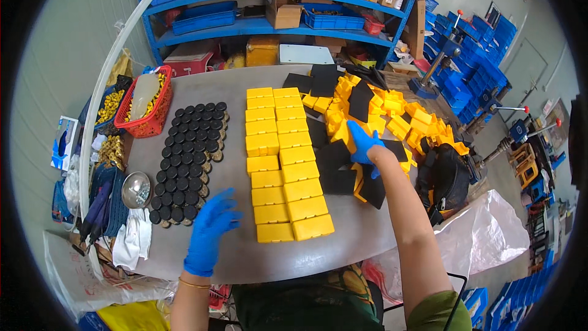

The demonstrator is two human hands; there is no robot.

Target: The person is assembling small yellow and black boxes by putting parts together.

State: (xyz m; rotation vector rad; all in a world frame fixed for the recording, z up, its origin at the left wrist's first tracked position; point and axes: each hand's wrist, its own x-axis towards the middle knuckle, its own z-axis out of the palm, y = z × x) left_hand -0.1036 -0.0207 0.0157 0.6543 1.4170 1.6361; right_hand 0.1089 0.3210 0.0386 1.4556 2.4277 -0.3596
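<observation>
yellow cases (288,165) fill table (239,79) middle, edges open

I see a grey desk (236,79) carrying two columns of closed yellow boxes (283,162), rows of black round caps (187,159), a red basket (147,110), black foam squares (334,159) and a heap of open yellow boxes (398,113)

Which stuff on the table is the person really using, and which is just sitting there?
In use:
left hand by the closed yellow boxes
right hand in the heap of open yellow boxes
black foam pads

Just lying about:
black round caps
red basket
metal bowl
black bag
</observation>
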